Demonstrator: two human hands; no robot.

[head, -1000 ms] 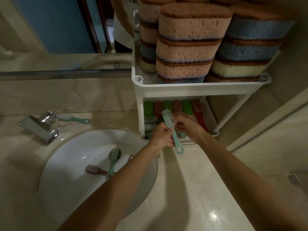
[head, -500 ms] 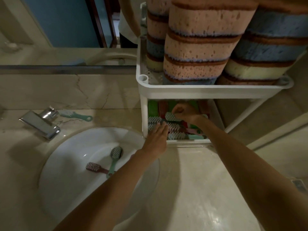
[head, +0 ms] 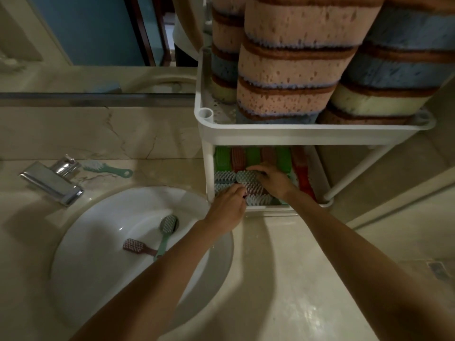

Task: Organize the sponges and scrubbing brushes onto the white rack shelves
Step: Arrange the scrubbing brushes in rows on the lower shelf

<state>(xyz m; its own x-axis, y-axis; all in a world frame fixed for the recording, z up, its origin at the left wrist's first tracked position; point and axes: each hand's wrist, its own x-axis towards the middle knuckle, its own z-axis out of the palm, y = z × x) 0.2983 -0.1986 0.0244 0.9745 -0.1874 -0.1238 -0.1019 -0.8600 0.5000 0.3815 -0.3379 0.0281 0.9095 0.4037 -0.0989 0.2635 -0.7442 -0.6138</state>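
Observation:
The white rack (head: 307,136) stands on the counter right of the basin. Its top shelf holds stacked pink, blue and yellow sponges (head: 293,70). The lower shelf carries green and red brushes at the back and several small brushes in front. My right hand (head: 270,178) reaches into the lower shelf and grips a teal brush (head: 246,177) lying bristles up on the others. My left hand (head: 227,207) rests at the shelf's front edge, fingers touching the brushes. A teal brush (head: 166,230) and a brown brush (head: 136,246) lie in the basin. Another teal brush (head: 105,167) lies behind the tap.
A chrome tap (head: 53,179) juts over the white basin (head: 98,242) at the left. A mirror (head: 86,30) runs along the back wall. Beige counter (head: 283,279) stretches in front of the rack, with a floor drain (head: 440,269) at the far right.
The teal brush went from in front of the rack into the lower shelf, carried by my right hand. My left hand let go of it and moved to the shelf's front edge.

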